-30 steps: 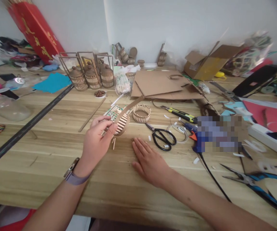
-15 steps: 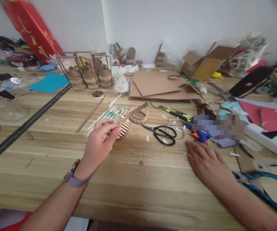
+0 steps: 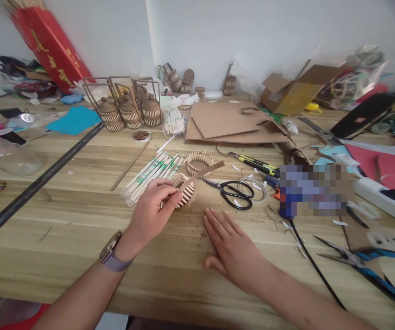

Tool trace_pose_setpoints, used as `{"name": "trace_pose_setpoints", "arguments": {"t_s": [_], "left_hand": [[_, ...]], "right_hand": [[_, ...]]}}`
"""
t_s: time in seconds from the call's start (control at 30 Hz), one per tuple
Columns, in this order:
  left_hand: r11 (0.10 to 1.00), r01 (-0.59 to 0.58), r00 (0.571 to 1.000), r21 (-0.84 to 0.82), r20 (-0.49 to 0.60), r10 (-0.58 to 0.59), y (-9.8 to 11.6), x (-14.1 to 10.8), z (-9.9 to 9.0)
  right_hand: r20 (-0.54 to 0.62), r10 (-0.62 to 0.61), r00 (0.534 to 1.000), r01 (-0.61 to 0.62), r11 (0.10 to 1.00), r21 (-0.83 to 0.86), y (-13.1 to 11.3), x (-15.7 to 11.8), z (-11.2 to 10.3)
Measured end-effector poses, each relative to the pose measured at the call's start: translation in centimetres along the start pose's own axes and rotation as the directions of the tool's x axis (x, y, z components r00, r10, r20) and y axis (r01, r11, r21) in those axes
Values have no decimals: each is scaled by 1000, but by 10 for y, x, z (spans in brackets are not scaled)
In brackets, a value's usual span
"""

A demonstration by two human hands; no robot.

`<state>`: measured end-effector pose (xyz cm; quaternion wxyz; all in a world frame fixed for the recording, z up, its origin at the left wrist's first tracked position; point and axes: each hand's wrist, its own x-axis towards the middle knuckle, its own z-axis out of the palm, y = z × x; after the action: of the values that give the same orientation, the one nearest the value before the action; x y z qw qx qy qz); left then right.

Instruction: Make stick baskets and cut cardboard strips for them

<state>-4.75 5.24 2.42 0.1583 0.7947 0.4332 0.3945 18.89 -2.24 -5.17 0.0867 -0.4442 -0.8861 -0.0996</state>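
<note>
Scissors beyond right hand, crumbs beside it, black cable

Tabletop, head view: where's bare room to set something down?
Bare wood: table front, between left forearm and right forearm. Mostly bare between black strip and brown stick, small scraps aside. Crowded: right, with scissors and pliers; back, with lidded baskets and cardboard sheets.

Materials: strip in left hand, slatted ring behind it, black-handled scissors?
Strip in left hand: probably cardboard, matt brown like the cardboard sheets.
Slatted ring: likely wooden sticks, pale and apparently uncoated.
Scissors: greyish blades, presumably metal; smooth black handles, plastic or coated metal, can't tell.
</note>
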Motion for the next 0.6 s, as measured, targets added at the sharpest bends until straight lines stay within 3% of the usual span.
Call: {"name": "trace_pose_setpoints", "arguments": {"t_s": [0.07,0.13,0.23,0.33,0.47,0.6], "left_hand": [[1000,-30,999,-8,25,30,1,-2,3],[997,-74,995,-19,64,75,3,-4,7],[990,-133,978,-43,154,138,8,-6,15],[988,-145,958,-51,242,153,15,-7,21],[986,-158,930,-49,327,166,21,-7,24],[988,-153,921,-19,360,149,24,-9,24]], "right_hand": [[-81,24,996,-32,994,-102,13,-35,-9],[-149,161,976,-189,962,-195,32,-65,-21],[-226,283,932,-328,925,-192,49,-85,-43],[-307,227,924,-269,958,-99,42,-72,-66],[-424,135,896,-189,978,-88,21,-30,-82],[-399,241,885,-240,969,52,17,6,-76]]}}
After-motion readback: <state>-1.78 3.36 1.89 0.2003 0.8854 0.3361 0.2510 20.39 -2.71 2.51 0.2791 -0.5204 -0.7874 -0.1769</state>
